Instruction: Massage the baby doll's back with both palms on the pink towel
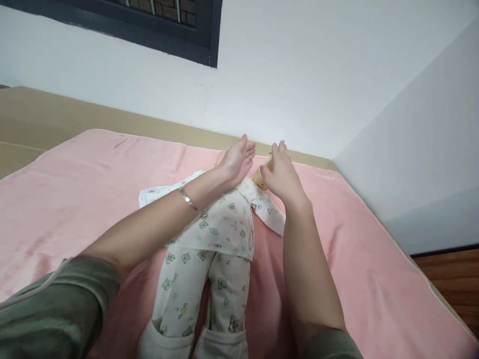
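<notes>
A small figure, perhaps a baby doll, lies on its back in a white top (220, 224) and matching trousers (228, 284), both printed with little green animals. White socks or cuffs (220, 344) cover its feet. Its head is mostly hidden behind my left hand (238, 160), which is held over the neck end of the top, fingers stretched out and nothing in it. My right hand (281, 174) is raised to the right, fingers extended and palm facing the left hand. Close behind its thumb stands a yellowish container (259, 179), partly covered; I cannot tell whether they touch.
A pink blanket (90, 199) spreads under the figure over a bed with a wooden edge (149, 122). White walls (299, 75) rise behind and to the right. A dark-framed window (168, 42) is at upper left, brown wood (452, 279) at lower right.
</notes>
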`<state>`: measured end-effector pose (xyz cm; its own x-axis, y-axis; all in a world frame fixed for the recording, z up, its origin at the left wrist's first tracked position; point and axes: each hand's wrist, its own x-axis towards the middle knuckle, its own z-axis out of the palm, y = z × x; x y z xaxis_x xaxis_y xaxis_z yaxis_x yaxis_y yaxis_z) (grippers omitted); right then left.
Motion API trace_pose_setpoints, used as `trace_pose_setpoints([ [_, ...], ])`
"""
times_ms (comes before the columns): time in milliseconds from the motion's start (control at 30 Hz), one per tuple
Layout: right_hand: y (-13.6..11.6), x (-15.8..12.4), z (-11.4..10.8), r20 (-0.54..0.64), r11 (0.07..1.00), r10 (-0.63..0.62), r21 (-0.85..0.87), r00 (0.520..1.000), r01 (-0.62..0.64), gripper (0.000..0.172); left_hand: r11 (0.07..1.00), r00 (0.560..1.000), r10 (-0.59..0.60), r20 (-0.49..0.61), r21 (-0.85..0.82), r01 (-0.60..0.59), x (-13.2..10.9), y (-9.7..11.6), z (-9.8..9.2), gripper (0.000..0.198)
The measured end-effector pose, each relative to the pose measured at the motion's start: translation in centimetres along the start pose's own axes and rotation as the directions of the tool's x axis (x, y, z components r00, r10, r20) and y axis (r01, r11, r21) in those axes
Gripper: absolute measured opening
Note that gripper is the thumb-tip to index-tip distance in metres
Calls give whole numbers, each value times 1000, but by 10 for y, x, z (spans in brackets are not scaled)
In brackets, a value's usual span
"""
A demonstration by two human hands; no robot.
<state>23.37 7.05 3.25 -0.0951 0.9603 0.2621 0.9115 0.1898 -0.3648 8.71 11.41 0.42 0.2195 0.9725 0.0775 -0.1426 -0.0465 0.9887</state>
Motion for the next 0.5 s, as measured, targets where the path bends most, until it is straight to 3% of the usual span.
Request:
trace_pose_setpoints([
  [100,0,3,12,-19,997,14,-77,1000,-15,76,991,991,-114,72,-68,119,26,9,14,92],
  [200,0,4,20,-28,990,32,-139,999,-35,73,969,976,-191,100,-138,204,36,9,17,92],
  [367,1,3,26,-125,990,4,-142,992,-22,65,943,958,-241,158,-196,269,26,4,14,83],
  [500,0,5,24,-114,990,40,-133,993,-55,70,932,941,-280,191,-183,315,6,3,2,73],
])
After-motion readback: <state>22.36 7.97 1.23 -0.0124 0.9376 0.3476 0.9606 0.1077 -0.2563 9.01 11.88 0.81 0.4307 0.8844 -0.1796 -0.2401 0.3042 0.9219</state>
